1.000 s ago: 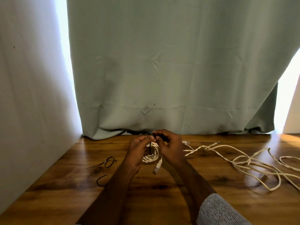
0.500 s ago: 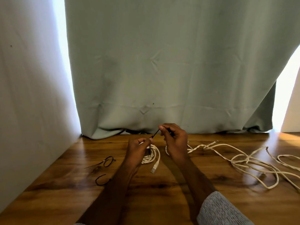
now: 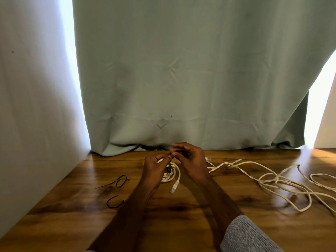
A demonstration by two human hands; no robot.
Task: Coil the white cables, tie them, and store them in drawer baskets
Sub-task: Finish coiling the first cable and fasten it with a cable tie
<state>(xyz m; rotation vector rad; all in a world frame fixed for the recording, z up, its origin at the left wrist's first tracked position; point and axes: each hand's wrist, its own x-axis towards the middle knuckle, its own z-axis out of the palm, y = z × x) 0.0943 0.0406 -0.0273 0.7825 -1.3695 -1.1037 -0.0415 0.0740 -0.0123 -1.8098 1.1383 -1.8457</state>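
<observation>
A small coil of white cable (image 3: 173,174) hangs between my hands just above the wooden table (image 3: 181,215), its plug end (image 3: 174,187) dangling down. A thin black tie (image 3: 170,165) loops around the coil. My left hand (image 3: 154,170) grips the coil and the tie. My right hand (image 3: 190,160) pinches the upper end of the black tie close to my left fingertips. A long tangle of loose white cable (image 3: 280,180) lies spread on the table to the right.
Two spare black ties lie on the table at the left, one looped (image 3: 120,180), one curved (image 3: 114,201). A white wall stands on the left. A green curtain (image 3: 181,79) hangs along the table's far edge.
My right hand, which had pulled the black tie's end up and to the right, has come back close to my left fingertips. The coil has stayed in my left hand.
</observation>
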